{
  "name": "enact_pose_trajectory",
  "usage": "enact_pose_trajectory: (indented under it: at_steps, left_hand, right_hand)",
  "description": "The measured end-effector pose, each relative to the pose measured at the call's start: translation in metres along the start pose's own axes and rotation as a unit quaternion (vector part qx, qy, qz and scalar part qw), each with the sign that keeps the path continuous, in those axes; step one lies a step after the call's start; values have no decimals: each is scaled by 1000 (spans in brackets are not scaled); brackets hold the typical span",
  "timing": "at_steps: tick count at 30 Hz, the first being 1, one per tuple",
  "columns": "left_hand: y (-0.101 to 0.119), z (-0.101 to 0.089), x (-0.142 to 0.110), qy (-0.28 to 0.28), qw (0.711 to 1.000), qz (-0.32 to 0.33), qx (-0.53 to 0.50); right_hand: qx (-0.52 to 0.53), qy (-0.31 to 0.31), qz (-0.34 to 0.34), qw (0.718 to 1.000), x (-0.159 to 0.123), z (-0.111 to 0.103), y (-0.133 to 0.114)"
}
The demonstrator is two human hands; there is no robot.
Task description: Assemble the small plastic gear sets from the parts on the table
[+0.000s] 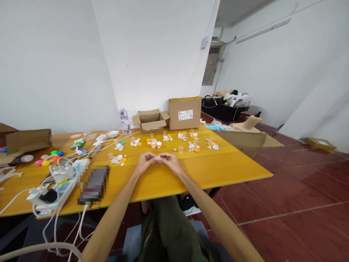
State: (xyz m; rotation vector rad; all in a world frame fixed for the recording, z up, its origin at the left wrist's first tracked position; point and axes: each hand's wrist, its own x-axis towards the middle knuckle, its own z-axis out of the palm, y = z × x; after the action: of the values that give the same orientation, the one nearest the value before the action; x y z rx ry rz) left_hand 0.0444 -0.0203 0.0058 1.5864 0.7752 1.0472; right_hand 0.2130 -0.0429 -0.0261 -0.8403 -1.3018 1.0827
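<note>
My left hand (145, 161) and my right hand (170, 161) meet over the yellow table (218, 163), fingers pinched together on a small white piece (157, 158) held between them. Beyond my hands lie several little heaps of white pieces with orange lids (195, 148) and small clear cups (180, 149). Two small orange-and-white containers (156, 144) stand just past my fingertips. What exactly the white piece is I cannot make out.
An open cardboard box (150, 120), a taller closed box (184, 112) and a water bottle (124, 121) stand at the table's far edge. A power strip with white cables (56, 185) and coloured egg shapes (49, 159) lie left. More cartons (245, 136) sit on the red tile floor at right.
</note>
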Motion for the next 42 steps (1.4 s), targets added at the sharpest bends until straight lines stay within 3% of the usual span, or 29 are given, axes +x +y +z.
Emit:
enact_pose_trajectory:
  at_steps: [42]
  left_hand:
    - [-1,-1,0,-4,1000,18,8]
  right_hand:
    - [8,7,3,1000,-1,2,-4]
